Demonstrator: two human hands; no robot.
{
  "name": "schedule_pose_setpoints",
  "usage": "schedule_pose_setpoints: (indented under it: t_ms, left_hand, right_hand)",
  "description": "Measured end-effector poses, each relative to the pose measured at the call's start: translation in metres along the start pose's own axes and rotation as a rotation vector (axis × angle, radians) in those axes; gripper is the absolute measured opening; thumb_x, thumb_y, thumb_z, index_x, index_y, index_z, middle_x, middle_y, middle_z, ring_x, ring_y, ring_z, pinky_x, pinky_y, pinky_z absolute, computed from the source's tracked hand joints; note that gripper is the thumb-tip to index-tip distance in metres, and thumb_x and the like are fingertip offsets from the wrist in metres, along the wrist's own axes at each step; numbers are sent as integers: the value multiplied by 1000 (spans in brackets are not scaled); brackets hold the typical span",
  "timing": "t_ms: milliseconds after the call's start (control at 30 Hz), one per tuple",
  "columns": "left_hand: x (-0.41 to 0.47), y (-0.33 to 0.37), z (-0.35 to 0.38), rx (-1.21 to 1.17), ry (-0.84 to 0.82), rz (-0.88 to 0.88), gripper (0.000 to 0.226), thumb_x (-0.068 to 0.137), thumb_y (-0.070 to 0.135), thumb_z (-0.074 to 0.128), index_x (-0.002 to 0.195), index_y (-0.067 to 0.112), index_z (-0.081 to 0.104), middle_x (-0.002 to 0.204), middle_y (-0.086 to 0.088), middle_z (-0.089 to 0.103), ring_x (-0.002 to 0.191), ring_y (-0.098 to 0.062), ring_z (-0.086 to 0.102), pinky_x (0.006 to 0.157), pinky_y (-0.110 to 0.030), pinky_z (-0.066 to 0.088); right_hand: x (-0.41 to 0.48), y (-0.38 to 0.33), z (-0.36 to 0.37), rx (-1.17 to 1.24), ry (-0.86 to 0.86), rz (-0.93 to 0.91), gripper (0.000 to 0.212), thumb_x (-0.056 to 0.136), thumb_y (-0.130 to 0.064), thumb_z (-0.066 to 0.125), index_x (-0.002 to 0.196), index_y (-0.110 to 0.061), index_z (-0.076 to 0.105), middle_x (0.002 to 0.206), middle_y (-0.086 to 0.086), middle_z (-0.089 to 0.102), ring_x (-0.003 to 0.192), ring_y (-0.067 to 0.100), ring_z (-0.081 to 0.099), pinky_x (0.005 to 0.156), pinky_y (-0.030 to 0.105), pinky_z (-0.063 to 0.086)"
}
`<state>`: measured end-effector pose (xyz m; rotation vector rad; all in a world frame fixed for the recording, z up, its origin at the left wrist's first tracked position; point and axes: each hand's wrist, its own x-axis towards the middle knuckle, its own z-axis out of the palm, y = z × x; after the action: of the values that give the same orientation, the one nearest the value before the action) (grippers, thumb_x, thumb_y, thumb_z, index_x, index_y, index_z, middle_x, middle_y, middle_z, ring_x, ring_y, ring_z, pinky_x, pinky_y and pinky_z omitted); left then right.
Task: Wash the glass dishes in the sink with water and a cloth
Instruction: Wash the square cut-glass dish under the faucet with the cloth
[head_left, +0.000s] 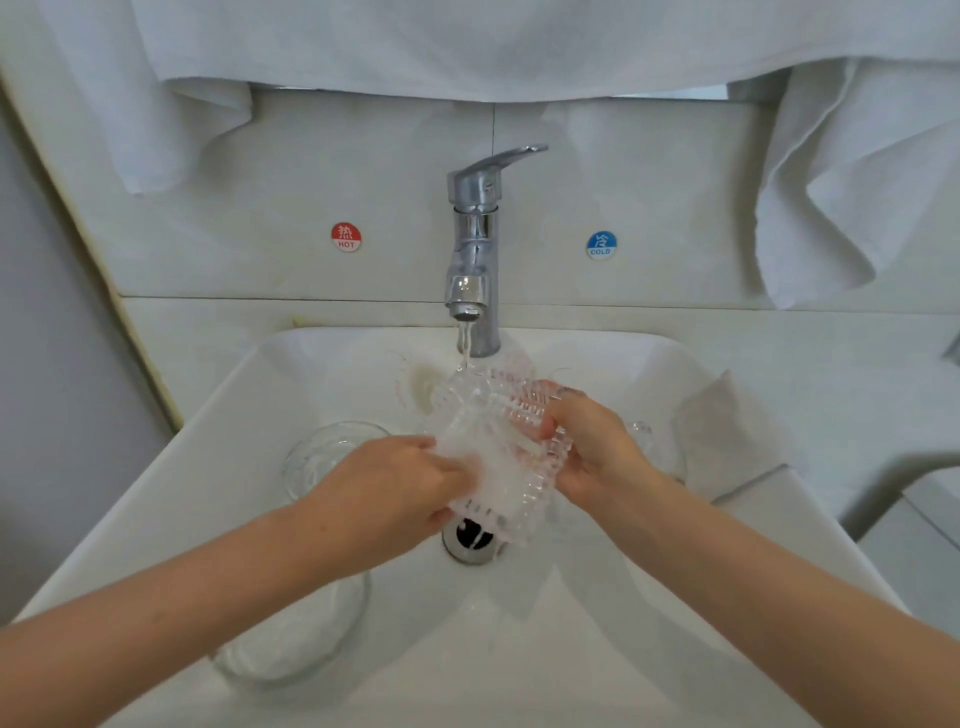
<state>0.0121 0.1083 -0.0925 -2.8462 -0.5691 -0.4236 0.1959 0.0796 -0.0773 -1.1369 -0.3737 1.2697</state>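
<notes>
Ribbed glass dish (519, 408) held tilted over the drain (470, 540), mid-sink (571, 634), under the running tap (474, 244).
Wet, stiff and brittle, it is likely slippery; the ridged rim looks the safest hold. The right hand (592, 449) curls round that rim at 3 o'clock, and the left hand (395, 486), at 8 o'clock, presses a bunched white cloth (488, 467) on its face. Stickers flank the tap: "HOT" (346, 237) at 9 o'clock, "COLD" (601, 245) at 3.

Left hand (395, 483) and right hand (587, 447) hold glass dish (501, 410) under tap (474, 234).
</notes>
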Motion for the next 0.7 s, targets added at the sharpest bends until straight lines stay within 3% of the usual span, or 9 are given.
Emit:
schedule_pose_setpoints:
  t_ms: [33, 100, 133, 200, 300, 400, 467, 567, 700]
  left_hand:
    - [3, -1, 1, 91, -21, -25, 42, 49, 28, 81, 88, 18, 72, 78, 9, 72, 63, -13, 68, 61, -24, 56]
    - [15, 10, -2, 140, -138, -114, 75, 56, 36, 83, 120, 4, 60, 123, -5, 62, 107, -13, 62, 97, -25, 44]
    - [21, 17, 0, 95, -197, -140, 86, 72, 37, 74, 140, 0, 35, 148, -11, 36, 134, -14, 39, 112, -26, 23]
    - [33, 29, 1, -177, -311, -242, 95, 85, 26, 61, 149, 11, -8, 158, -6, -11, 145, -14, -6, 115, -23, 0]
    - [32, 31, 4, -350, -209, -124, 97, 84, 11, 58, 144, 28, -16, 152, 18, -15, 139, 5, -5, 111, -20, 27]
    - [8, 18, 8, -333, 0, 16, 80, 72, 2, 62, 142, 29, 36, 145, 19, 35, 123, 1, 46, 86, -24, 53]
    - [-7, 3, 11, -201, 46, 75, 73, 64, -3, 73, 124, 31, 49, 121, 16, 63, 95, -8, 66, 62, -23, 57]
    - [-12, -16, 6, 5, 15, 63, 57, 53, 8, 88, 98, 26, 58, 86, 10, 72, 64, -17, 68, 45, -25, 53]
    - [-3, 2, 2, 103, 50, 44, 50, 29, -2, 87, 67, 18, 62, 57, 7, 60, 50, -15, 61, 67, -24, 52]
  right_hand:
    - [-1, 0, 0, -3, -10, -6, 47, 58, 20, 32, 89, -4, 58, 100, 13, 63, 96, 33, 63, 71, 38, 53]
    - [1, 1, -1, -15, -7, -28, 47, 53, 18, 34, 85, -5, 57, 96, 14, 62, 91, 32, 63, 72, 38, 52]
    - [1, 2, -1, -11, 0, -28, 44, 55, 19, 33, 83, -4, 58, 94, 14, 63, 86, 30, 62, 70, 37, 52]
    - [3, 2, -3, 8, 19, -15, 47, 62, 20, 31, 89, -5, 62, 91, 14, 64, 80, 27, 62, 65, 33, 53]
    - [8, 2, -3, 16, 34, -26, 56, 61, 18, 35, 105, -4, 62, 98, 16, 61, 85, 29, 61, 63, 30, 50]
    - [10, 1, -5, 31, 43, -16, 68, 49, 16, 35, 107, -4, 63, 110, 16, 64, 103, 35, 61, 67, 34, 54]
    - [8, 0, -5, 10, 38, -26, 64, 56, 18, 34, 105, -7, 65, 114, 13, 64, 107, 34, 60, 70, 36, 55]
    - [6, 2, -4, -17, 53, -38, 58, 57, 18, 36, 97, -10, 67, 115, 10, 65, 110, 33, 59, 80, 42, 54]
    - [5, -3, -6, 22, 69, -42, 57, 62, 20, 34, 101, -7, 65, 116, 14, 64, 110, 35, 59, 80, 45, 55]
